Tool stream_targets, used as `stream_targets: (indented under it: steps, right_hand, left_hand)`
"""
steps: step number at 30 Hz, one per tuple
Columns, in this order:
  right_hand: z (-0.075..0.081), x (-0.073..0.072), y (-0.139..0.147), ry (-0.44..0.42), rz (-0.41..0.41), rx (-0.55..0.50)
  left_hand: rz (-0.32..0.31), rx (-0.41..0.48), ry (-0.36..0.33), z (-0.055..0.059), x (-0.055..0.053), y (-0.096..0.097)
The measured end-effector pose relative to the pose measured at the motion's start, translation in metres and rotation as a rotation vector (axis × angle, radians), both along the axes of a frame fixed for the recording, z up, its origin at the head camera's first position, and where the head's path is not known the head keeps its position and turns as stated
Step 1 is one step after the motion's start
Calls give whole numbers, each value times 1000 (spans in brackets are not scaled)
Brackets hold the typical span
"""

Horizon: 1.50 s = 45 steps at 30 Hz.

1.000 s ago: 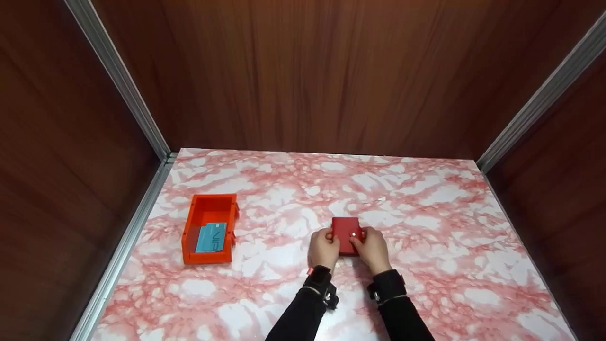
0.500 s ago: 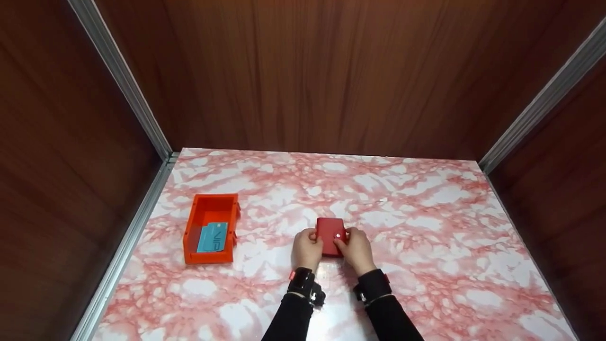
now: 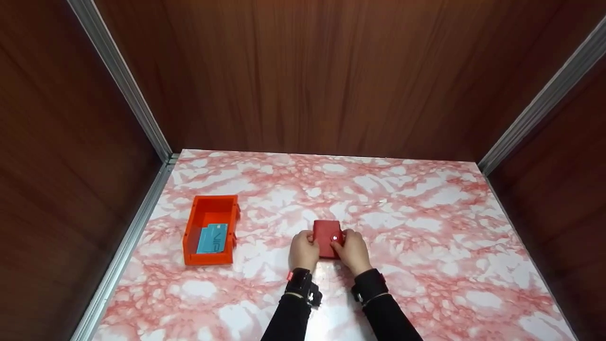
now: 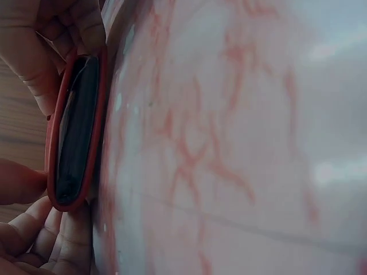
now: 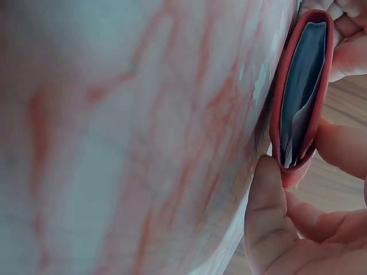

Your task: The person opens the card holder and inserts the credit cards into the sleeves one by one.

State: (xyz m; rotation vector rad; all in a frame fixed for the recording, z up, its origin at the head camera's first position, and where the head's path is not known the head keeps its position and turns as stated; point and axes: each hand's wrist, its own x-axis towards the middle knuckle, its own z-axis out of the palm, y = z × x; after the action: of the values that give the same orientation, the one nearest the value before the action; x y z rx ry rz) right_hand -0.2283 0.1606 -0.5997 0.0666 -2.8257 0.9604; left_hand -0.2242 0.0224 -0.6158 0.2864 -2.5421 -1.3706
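Note:
A small red wallet [image 3: 325, 234] with a round snap near its right edge lies almost flat, low over the marbled tabletop, between my two hands. My left hand [image 3: 304, 251] grips its left side with the thumb on top and fingers curled beneath. On the opposite side, my right hand [image 3: 356, 253] pinches the wallet, its thumb just below the snap. The left wrist view shows the dark opening on the near end of the wallet [image 4: 52, 154]. From the right wrist, thin sheets or cards show inside it, too dim to tell which.
To the left stands an orange bin [image 3: 189, 227] with a blue card [image 3: 211, 238] marked "VIP" inside. Brown wood-grain panels [image 3: 303, 80] enclose the back and sides of the pink-and-white table [image 3: 426, 284]. Metal rails [image 3: 128, 90] run along the corners.
Both hands have shifted left together with the wallet, and slightly toward me. Their grip on it looks the same. Bin and card stay in place.

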Motion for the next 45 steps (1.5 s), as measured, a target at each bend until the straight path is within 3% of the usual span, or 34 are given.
stream_targets:
  steps: [7,22,30,37,45]
  right_hand:
    - [-1,-1,1,15,14,6]
    - [1,-2,0,-55,16,14]
    - [2,0,2,-17,16,56]
    - [7,-5,0,72,-3,106]
    - [4,-9,-7,81,-32,180]
  left_hand:
    - [-10,-4,-7,0,-1,0]
    - [-29,-41,-16,-1,-3,-2]
    - [-24,-26,-40,0,-3,-2]
    - [-14,-43,-41,1,-4,-3]
    - [-30,-41,-32,4,-4,-2]
